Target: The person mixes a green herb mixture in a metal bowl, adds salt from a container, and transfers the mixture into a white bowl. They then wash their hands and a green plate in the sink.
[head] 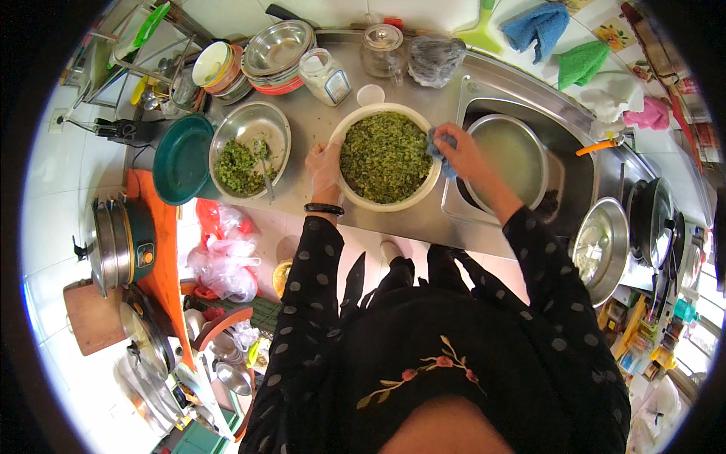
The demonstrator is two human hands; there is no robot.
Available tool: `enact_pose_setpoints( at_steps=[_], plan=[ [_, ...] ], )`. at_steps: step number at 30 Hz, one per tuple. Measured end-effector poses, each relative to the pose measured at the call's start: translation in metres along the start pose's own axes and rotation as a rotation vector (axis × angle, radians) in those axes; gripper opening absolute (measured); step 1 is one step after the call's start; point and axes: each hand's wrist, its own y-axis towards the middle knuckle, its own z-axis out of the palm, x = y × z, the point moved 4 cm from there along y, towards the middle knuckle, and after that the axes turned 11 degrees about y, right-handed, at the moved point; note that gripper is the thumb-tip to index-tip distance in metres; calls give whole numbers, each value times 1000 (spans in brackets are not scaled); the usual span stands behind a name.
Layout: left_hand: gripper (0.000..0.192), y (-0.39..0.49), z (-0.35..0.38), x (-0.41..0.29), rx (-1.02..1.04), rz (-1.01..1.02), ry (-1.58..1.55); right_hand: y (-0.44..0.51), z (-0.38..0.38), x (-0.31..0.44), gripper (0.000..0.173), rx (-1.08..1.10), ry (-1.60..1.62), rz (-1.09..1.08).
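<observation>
A round cream-coloured bowl (391, 207) full of chopped green leafy food (385, 156) stands on the steel counter before me. My left hand (325, 170), in a thin clear glove, grips the bowl's left rim. With my right hand (454, 150), apparently bare, I hold a blue-grey cloth (447, 162) against the right rim. To the left, an oval steel bowl (278, 122) holds more of the chopped greens (238, 164) and a metal spoon (266, 177). A dark green plastic basin (180, 162) is beside it.
Right of the bowl, a steel basin (505, 153) of cloudy liquid sits in the sink (578, 164). Behind stand a glass jar (326, 76), a small white cup (371, 96), a glass teapot (383, 51), a plastic-wrapped bundle (435, 59) and stacked bowls (278, 48). An electric steamer (122, 244) is at left.
</observation>
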Motion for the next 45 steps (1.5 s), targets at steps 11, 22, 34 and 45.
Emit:
enact_pose_setpoints(
  at_steps=[11, 22, 34, 45],
  plan=[
    [36, -69, 3, -3, -217, -184, -434, -111, 81, 7, 14, -532, 104, 44],
    [38, -111, 11, 24, -130, -393, -740, -139, 116, 12, 11, -541, 95, 29],
    [55, -98, -12, 74, 100, -446, -878, -155, 102, -18, 18, -54, 71, 219],
    [52, -159, -89, 101, -6, -301, -1053, -28, -56, -37, 34, -294, 161, 229]
  ],
)
